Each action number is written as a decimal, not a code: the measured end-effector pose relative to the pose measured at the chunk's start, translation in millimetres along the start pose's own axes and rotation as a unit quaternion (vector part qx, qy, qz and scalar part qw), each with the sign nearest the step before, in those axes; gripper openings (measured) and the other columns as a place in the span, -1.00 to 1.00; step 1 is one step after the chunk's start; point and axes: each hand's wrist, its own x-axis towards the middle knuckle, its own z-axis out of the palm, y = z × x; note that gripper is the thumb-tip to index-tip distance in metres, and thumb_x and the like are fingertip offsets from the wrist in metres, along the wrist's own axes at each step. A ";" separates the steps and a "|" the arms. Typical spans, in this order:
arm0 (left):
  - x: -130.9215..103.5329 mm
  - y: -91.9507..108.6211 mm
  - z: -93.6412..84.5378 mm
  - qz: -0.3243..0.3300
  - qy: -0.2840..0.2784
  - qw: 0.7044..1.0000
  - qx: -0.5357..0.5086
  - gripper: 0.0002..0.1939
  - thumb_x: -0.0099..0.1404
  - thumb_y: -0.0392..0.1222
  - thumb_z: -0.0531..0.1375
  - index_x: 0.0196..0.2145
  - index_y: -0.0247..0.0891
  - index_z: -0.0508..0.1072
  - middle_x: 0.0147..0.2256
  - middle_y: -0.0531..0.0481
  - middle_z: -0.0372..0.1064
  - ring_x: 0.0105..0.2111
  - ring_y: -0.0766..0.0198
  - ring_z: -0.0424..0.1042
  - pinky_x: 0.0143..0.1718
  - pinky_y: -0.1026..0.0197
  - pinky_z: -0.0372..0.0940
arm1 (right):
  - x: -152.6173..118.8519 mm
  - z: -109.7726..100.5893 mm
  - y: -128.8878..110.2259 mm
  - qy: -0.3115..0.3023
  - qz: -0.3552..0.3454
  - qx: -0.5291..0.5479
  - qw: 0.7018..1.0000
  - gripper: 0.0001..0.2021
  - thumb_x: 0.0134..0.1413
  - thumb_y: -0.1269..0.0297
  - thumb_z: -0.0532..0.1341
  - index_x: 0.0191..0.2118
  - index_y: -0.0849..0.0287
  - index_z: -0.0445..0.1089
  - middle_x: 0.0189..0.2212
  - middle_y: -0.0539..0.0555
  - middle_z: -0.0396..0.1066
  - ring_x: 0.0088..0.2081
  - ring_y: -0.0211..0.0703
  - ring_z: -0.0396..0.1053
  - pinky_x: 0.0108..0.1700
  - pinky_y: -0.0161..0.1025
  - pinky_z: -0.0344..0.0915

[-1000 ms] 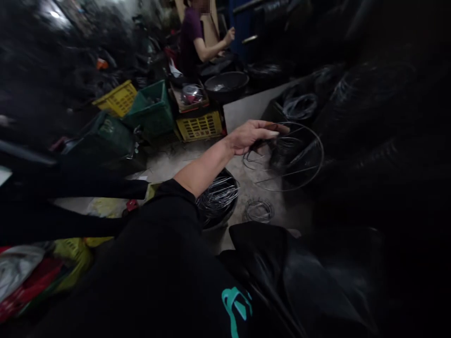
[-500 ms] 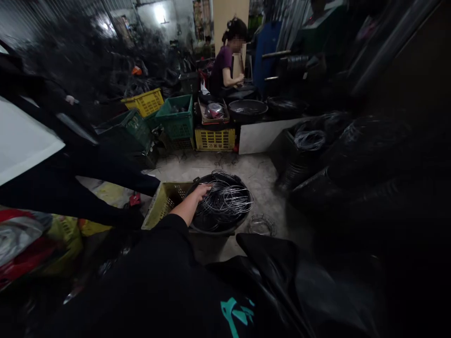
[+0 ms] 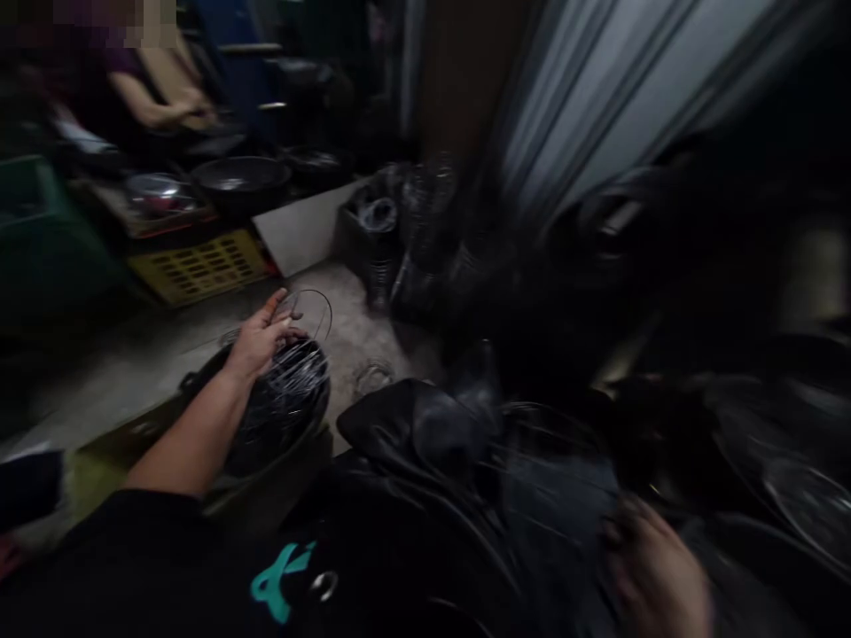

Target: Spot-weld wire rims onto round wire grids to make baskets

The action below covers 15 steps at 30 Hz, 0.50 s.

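Several thin wire rings (image 3: 292, 372) lie in a round black basin (image 3: 249, 452) at the left of the view. My left hand (image 3: 262, 332) is over the basin's far edge, its fingers closed on a thin wire ring (image 3: 331, 310) that stands up past the basin. My right hand (image 3: 655, 558) is low at the right, badly blurred, beside a dark sheet and thin wire lines (image 3: 545, 434); its fingers are too smeared to read. A small coil of wire (image 3: 373, 377) lies on the floor right of the basin.
A yellow-green crate (image 3: 99, 478) adjoins the basin. Beyond are a yellow crate (image 3: 199, 266), a dark pan (image 3: 240, 177) and a seated person's arm (image 3: 152, 106). A dark bin with wire coils (image 3: 376, 217) stands farther back.
The view has swung right, so the basin now appears farther left. My left hand has lifted a wire ring partly up from the pile. My right hand has come into view.
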 end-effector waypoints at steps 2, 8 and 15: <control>0.2 13.1 53.3 0.008 -0.095 0.995 -0.043 -0.35 0.23 -0.35 0.13 0.18 0.24 0.13 -0.23 0.22 0.51 -0.45 0.40 0.47 -0.33 0.30 0.26 | -2.3 8.5 15.6 0.040 0.055 -0.006 0.998 -0.56 0.16 -0.04 0.07 -0.21 0.28 0.43 -0.36 0.15 0.43 -0.30 -0.04 0.40 -0.26 -0.12 0.35; -53.0 44.6 201.6 -0.041 -0.347 0.930 -0.111 -0.40 0.16 -0.29 0.20 0.16 -0.04 0.24 -0.25 -0.01 0.47 -0.47 0.31 0.51 -0.50 0.32 0.29 | -21.4 16.0 26.5 0.134 0.088 0.009 0.987 -0.44 0.02 -0.09 0.05 -0.04 0.25 0.43 -0.17 0.25 0.43 -0.06 0.12 0.33 0.01 -0.04 0.20; -129.3 -14.5 266.5 -0.298 -0.331 0.857 -0.258 -0.57 0.32 -0.29 0.03 0.13 -0.13 0.15 -0.38 -0.02 0.45 -0.58 0.28 0.46 -0.62 0.35 0.20 | -29.3 10.5 2.0 0.175 0.033 0.147 0.973 -0.46 -0.04 -0.09 0.22 -0.05 0.24 0.42 -0.19 0.17 0.43 -0.12 0.02 0.36 0.02 -0.12 0.23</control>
